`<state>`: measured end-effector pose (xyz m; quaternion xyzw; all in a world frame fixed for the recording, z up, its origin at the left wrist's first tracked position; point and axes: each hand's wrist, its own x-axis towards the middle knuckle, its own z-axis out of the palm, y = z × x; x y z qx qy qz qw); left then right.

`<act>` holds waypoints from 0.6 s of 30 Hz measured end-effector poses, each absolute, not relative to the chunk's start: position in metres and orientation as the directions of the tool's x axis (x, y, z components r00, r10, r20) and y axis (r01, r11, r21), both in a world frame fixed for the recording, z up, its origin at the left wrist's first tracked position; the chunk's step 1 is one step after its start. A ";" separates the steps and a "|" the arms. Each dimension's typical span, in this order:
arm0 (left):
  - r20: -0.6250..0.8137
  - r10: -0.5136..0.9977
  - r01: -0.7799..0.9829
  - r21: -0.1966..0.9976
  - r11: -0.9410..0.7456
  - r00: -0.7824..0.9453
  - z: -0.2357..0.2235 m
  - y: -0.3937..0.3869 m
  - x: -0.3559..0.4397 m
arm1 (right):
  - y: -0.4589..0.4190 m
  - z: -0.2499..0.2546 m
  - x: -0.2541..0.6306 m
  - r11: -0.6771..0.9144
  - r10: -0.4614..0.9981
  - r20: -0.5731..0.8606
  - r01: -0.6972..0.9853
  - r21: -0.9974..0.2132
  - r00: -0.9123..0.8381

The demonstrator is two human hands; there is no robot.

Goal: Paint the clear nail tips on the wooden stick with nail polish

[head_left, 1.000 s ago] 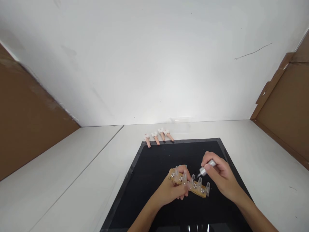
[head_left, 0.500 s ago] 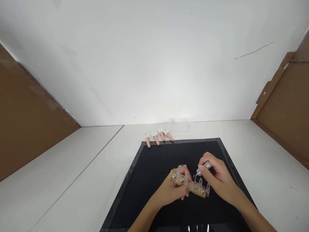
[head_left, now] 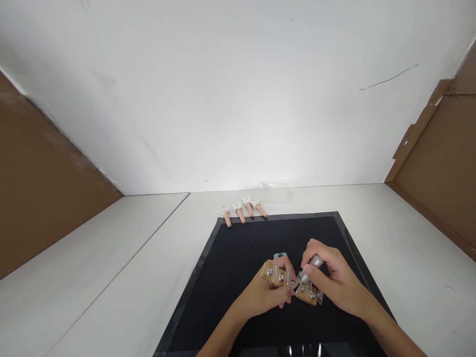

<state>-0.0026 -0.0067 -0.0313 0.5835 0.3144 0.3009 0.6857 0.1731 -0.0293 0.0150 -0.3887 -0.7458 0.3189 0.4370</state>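
My left hand [head_left: 266,292] grips a small tan wooden strip [head_left: 273,274] that carries several clear nail tips and metal studs, held just above the black mat [head_left: 230,267]. My right hand [head_left: 334,282] is closed on a small silver applicator [head_left: 314,263], its tip pressed down among the nail tips at the strip's middle. A small teal object [head_left: 280,256] peeks out just behind my left fingers.
Several flesh-coloured practice fingers [head_left: 243,210] with pale nails lie in a row on the white table just beyond the mat's far edge. A white wall [head_left: 238,99] stands behind, and brown cardboard panels [head_left: 439,173] close off both sides.
My right hand has dropped and moved left, bringing the applicator tip from above the strip down onto the nail tips. My left hand keeps the strip almost still.
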 end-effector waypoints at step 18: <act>-0.067 0.781 -0.034 0.993 0.112 0.621 -0.030 -0.006 -0.003 | -0.030 0.013 0.173 0.504 0.861 0.445 0.298 -0.811 -0.244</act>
